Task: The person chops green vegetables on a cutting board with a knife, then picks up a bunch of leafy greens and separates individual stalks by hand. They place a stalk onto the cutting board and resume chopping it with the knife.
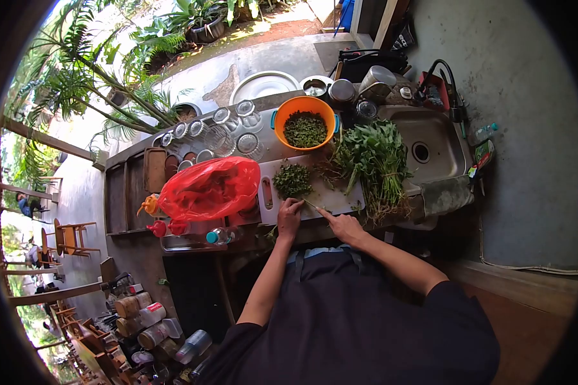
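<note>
My right hand is closed round the handle of a knife, whose blade points toward my left hand over a white cutting board. The fingers of my left hand are pinched together at the board's front edge; what they hold is too small to make out. Just beyond them lies a pile of chopped greens. A large bunch of leafy stems with roots rests at the board's right. Behind the board, an orange bowl contains more chopped greens.
Left of the board is a red plastic bag, with a blue-capped bottle in front. Several upturned glasses stand behind the bag. A metal sink is at the right. Jars stand at the lower left.
</note>
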A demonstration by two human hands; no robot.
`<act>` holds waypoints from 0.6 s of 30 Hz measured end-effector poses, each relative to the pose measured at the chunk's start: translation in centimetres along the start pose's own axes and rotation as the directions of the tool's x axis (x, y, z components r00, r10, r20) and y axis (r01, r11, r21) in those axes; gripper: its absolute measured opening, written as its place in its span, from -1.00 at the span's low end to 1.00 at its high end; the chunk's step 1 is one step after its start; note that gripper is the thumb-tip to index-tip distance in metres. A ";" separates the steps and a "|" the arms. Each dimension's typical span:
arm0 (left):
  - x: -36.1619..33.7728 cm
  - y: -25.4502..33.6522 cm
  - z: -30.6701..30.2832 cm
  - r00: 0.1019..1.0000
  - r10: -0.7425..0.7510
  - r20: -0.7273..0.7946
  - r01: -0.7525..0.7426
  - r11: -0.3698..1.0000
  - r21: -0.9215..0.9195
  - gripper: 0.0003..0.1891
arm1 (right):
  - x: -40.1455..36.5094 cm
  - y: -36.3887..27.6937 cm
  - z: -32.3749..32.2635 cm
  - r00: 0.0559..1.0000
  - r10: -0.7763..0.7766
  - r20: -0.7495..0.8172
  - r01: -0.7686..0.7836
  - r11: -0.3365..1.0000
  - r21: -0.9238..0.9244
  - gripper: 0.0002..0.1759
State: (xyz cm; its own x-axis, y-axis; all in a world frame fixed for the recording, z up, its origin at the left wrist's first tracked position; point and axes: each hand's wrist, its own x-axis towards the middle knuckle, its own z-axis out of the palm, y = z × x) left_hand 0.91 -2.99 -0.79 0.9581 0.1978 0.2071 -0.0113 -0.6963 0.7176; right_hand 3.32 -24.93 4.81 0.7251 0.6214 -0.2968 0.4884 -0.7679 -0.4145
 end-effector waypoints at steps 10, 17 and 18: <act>0.1 -0.5 0.4 0.999 -0.034 -0.026 0.033 0.999 -0.039 -0.75 | 0.7 0.9 2.4 0.996 -0.029 -0.089 0.029 1.000 -0.002 -0.22; 0.4 0.0 0.2 1.000 -0.022 -0.016 0.022 0.999 -0.040 -0.76 | -0.8 1.1 0.8 0.999 0.003 -0.050 -0.004 1.000 -0.012 -0.20; 0.5 0.2 0.2 1.000 -0.013 -0.020 0.013 0.999 -0.030 -0.75 | -0.7 0.9 0.4 0.999 0.024 -0.036 -0.024 1.000 0.004 -0.20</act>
State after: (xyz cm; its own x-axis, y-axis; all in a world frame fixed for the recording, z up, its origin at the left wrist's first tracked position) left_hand 1.46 -3.12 -0.69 0.9522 0.2210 0.2109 -0.0077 -0.6729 0.7397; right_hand 3.01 -26.01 4.29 0.7538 0.5966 -0.2754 0.4689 -0.7820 -0.4106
